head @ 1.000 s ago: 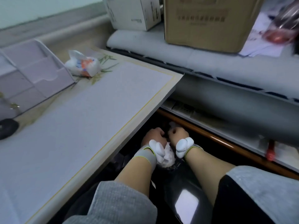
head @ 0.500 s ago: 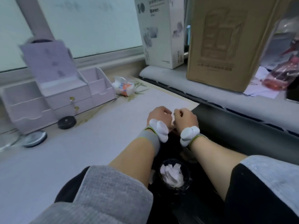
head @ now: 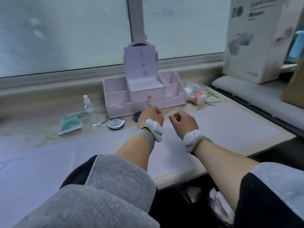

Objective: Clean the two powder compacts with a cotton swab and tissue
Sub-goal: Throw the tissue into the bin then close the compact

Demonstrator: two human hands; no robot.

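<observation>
Two round powder compacts lie shut on the table in front of the organizer: a silver-rimmed compact (head: 116, 123) and a black compact (head: 136, 116). My left hand (head: 150, 116) hovers right beside the black compact and hides part of it; its fingers are curled in with nothing visible in them. My right hand (head: 184, 120) hangs above the pale mat (head: 230, 124), loosely curled, thumb apart from the fingers, with nothing in it. A tissue pack (head: 195, 94) lies to the right of the organizer. No cotton swab shows.
A lilac desk organizer (head: 143, 94) stands against the window sill. A clear spray bottle (head: 88, 107) and a green pouch (head: 69, 123) are at its left. A black bin (head: 218, 206) with crumpled tissue sits under the table's front edge. A white carton (head: 256, 38) stands at the right.
Both hands have risen from the bin below the table edge and moved forward over the table, spreading apart. The crumpled tissue stays in the bin. The view has swung up and left.
</observation>
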